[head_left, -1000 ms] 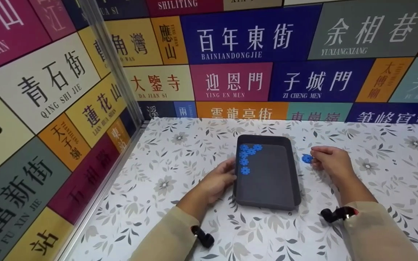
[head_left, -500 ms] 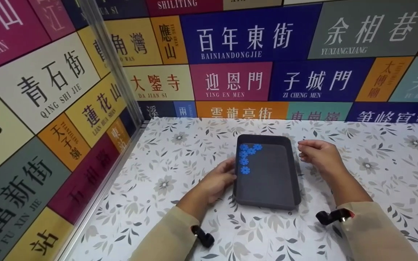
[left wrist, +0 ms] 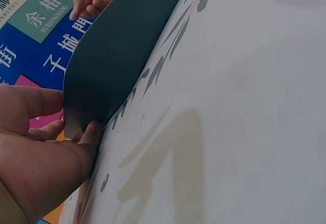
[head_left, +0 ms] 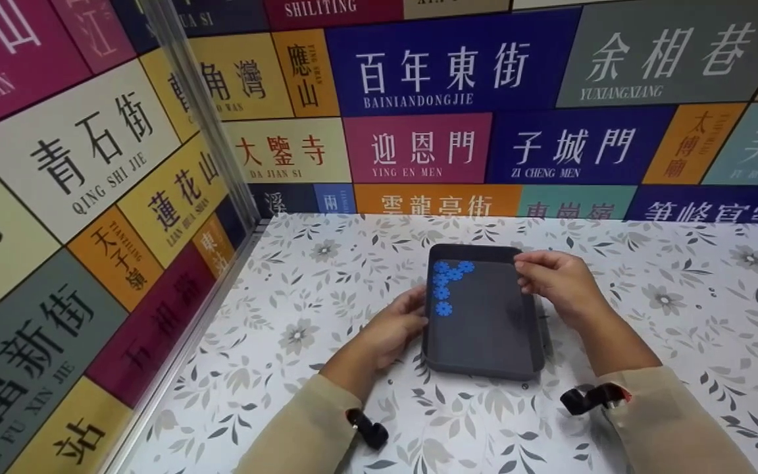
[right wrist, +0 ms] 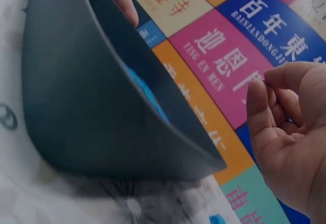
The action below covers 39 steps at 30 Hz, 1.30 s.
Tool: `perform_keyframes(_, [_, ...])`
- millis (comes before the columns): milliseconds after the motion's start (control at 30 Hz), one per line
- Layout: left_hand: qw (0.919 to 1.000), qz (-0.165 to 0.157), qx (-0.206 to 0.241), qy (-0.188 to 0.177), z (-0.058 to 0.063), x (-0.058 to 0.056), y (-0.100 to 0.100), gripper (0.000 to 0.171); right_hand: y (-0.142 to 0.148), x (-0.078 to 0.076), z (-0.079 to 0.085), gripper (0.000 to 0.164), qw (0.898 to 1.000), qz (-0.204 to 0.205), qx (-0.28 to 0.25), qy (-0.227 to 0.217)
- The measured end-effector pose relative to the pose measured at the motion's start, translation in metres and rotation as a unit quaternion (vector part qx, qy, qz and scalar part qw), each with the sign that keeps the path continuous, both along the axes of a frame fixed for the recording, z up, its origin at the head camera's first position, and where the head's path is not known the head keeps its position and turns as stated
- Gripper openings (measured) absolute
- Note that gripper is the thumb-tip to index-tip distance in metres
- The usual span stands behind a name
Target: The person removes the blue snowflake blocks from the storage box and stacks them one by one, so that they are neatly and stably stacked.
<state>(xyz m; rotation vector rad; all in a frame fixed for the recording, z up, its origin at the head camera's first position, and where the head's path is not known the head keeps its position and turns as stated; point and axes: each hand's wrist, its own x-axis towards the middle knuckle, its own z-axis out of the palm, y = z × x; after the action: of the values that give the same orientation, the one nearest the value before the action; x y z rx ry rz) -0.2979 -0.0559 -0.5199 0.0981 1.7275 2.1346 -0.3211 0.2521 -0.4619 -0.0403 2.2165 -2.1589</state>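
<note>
My left hand (head_left: 395, 329) holds the left wall of a dark grey rectangular tray (head_left: 484, 342). In the left wrist view, the thumb is outside the wall and the fingers (left wrist: 48, 102) reach round its edge. Several blue flower-shaped discs (head_left: 443, 308) lie inside the tray along its left and far sides. Over the tray's far right rim is my right hand (head_left: 563, 283), its fingers curled and thumb meeting index finger. Whether a disc is between these fingertips cannot be made out. The right wrist view shows a blue piece (right wrist: 217, 219) on the table outside the tray.
A white table covering (head_left: 326, 296) with grey leaves and flowers lies under the tray. Coloured panels of street names (head_left: 418, 148) line the back and left. A camera (head_left: 593, 397) is strapped to the right wrist, another camera (head_left: 369, 429) to the left.
My right hand has moved left from the blue piece on the table to the tray's right rim, fingertips still together. My left hand and the discs in the tray stay in place.
</note>
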Motion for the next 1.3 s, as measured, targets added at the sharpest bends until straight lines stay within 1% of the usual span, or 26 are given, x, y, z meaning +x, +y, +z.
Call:
perform_keyframes(200, [1.0000,-0.001,-0.002,-0.003,0.001,0.000,0.000,0.074,-0.025,0.010,0.012,0.012,0.999,0.028,0.012,0.020])
perform_keyframes(300, [1.0000,-0.001,-0.003,-0.005,0.001,0.000,0.000,0.074,-0.036,0.010,0.016,0.014,0.999,0.041,0.012,0.025])
perform_keyframes(367, [1.0000,-0.001,-0.003,-0.006,0.001,0.000,0.000,0.074,-0.042,0.007,0.017,0.013,0.999,0.046,0.010,0.023])
perform_keyframes(500, [1.0000,-0.003,-0.004,-0.006,0.001,0.001,-0.001,0.073,-0.051,-0.004,0.020,0.010,0.999,0.048,0.005,0.013])
perform_keyframes(633, [1.0000,-0.001,0.004,-0.004,0.001,0.001,0.000,0.073,-0.056,-0.022,0.022,0.008,0.999,0.049,-0.005,0.001])
perform_keyframes(767, [0.9999,0.000,0.010,-0.001,0.001,0.001,0.000,0.072,-0.058,-0.043,0.020,0.008,0.999,0.042,-0.013,-0.023])
perform_keyframes(900, [1.0000,0.002,0.001,-0.006,0.002,0.002,0.000,0.073,-0.057,-0.061,0.012,0.014,0.998,0.034,0.005,-0.054])
perform_keyframes(1000, [1.0000,-0.002,-0.002,-0.009,0.002,0.002,0.001,0.075,-0.055,-0.072,0.003,0.018,0.997,0.025,0.012,-0.074])
perform_keyframes(1100, [0.9999,-0.002,0.001,-0.011,0.002,0.001,0.002,0.075,-0.053,-0.080,-0.006,0.020,0.996,0.016,0.011,-0.086])
perform_keyframes(1167, [0.9999,-0.001,0.003,-0.011,0.002,0.001,0.001,0.076,-0.054,-0.084,-0.011,0.025,0.996,0.004,0.013,-0.091])
perform_keyframes(1233, [0.9999,0.001,0.002,-0.012,0.002,0.001,0.000,0.076,-0.056,-0.086,-0.017,0.032,0.995,-0.005,0.023,-0.094])
perform_keyframes(1300, [0.9999,0.001,0.003,-0.011,0.002,0.000,-0.002,0.076,-0.058,-0.089,-0.022,0.038,0.994,-0.015,0.046,-0.094])
